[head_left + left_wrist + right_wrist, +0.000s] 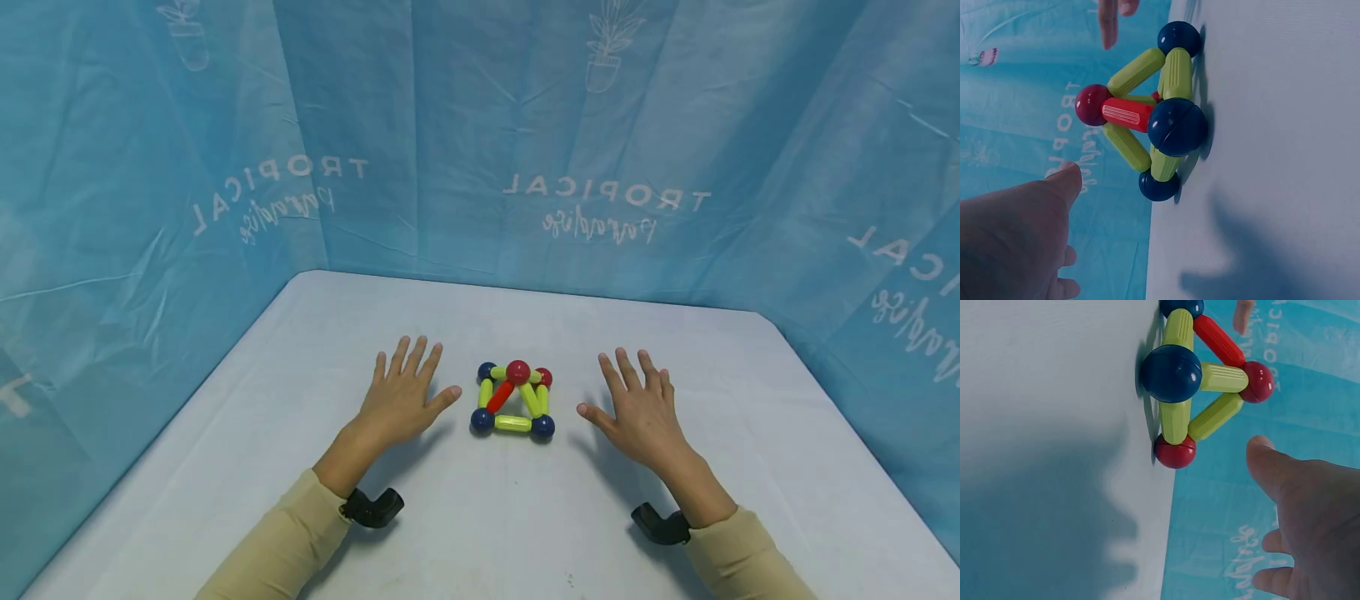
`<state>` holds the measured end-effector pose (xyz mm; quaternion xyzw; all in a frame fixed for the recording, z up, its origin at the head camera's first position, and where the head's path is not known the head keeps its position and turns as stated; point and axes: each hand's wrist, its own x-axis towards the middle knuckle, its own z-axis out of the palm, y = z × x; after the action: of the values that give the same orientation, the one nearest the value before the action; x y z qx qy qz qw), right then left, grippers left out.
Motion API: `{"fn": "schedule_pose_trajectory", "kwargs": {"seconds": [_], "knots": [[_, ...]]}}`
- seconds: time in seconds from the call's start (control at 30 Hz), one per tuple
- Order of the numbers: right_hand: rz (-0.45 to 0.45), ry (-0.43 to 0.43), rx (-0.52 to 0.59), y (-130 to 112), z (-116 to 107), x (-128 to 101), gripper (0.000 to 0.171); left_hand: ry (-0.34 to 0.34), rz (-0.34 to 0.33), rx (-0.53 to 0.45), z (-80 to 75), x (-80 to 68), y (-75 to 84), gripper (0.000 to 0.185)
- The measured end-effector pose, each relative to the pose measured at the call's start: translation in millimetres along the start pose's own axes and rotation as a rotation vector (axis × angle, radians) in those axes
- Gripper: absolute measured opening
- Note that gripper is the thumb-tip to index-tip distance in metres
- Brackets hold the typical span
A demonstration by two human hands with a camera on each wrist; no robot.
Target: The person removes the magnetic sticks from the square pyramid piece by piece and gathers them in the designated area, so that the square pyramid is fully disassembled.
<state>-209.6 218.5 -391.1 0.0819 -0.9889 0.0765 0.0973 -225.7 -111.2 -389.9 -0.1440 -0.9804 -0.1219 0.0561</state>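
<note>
Between the two hands a small pyramid of magnetic sticks and balls stands on the white table. Its top is a red ball (pixel 518 372); the base has three navy balls, one being the front-left ball (pixel 482 420), and one red ball (pixel 543 378). One red stick (pixel 501 397) slopes up among yellow-green sticks (pixel 513 423). To its left, my left hand (pixel 401 400) hovers palm down, fingers spread, holding nothing. My right hand (pixel 641 417) does likewise on the right, thumb toward the pyramid. Each wrist view shows the pyramid (pixel 1177 127) beyond a thumb (pixel 1269 462), apart from it.
The white tabletop (pixel 480 525) has rounded far corners. Blue curtains (pixel 465 125) with mirrored white lettering enclose it at the back and both sides. A black wrist camera (pixel 372 507) sits on the left wrist and another camera (pixel 660 525) on the right.
</note>
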Motion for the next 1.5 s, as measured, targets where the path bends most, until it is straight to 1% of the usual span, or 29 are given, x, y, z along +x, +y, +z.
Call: {"fn": "schedule_pose_trajectory", "kwargs": {"seconds": [0.37, 0.57, 0.7, 0.83, 1.07, 1.17, 1.33, 1.5], "knots": [[-0.021, 0.001, 0.056, -3.6, -1.3, 3.2, 0.083, -0.006, 0.039, -0.031, 4.1, -1.0, 4.5, 0.079], [-0.022, 0.008, 0.095, -9.8, -2.9, 6.2, 0.080, 0.012, 0.057, -0.030, 3.6, -0.5, 11.8, 0.079], [-0.033, 0.027, 0.121, -14.1, -3.1, 9.0, 0.078, 0.026, 0.071, -0.020, 5.4, 0.9, 14.4, 0.079], [-0.055, 0.042, 0.147, -17.4, -3.4, 12.3, 0.076, 0.038, 0.088, -0.031, 7.4, 2.3, 16.5, 0.079], [-0.111, 0.062, 0.249, -21.0, -2.0, 17.2, 0.070, 0.077, 0.107, -0.042, 11.3, 4.8, 21.3, 0.076], [-0.125, 0.071, 0.284, -22.2, -0.9, 19.6, 0.067, 0.103, 0.114, -0.070, 12.9, 5.4, 23.7, 0.074], [-0.145, 0.086, 0.338, -26.2, 0.7, 23.8, 0.063, 0.138, 0.109, -0.149, 14.6, 5.5, 28.2, 0.069], [-0.158, 0.081, 0.375, -31.2, 3.2, 27.8, 0.060, 0.135, 0.097, -0.228, 16.0, 6.1, 32.3, 0.064]]}}
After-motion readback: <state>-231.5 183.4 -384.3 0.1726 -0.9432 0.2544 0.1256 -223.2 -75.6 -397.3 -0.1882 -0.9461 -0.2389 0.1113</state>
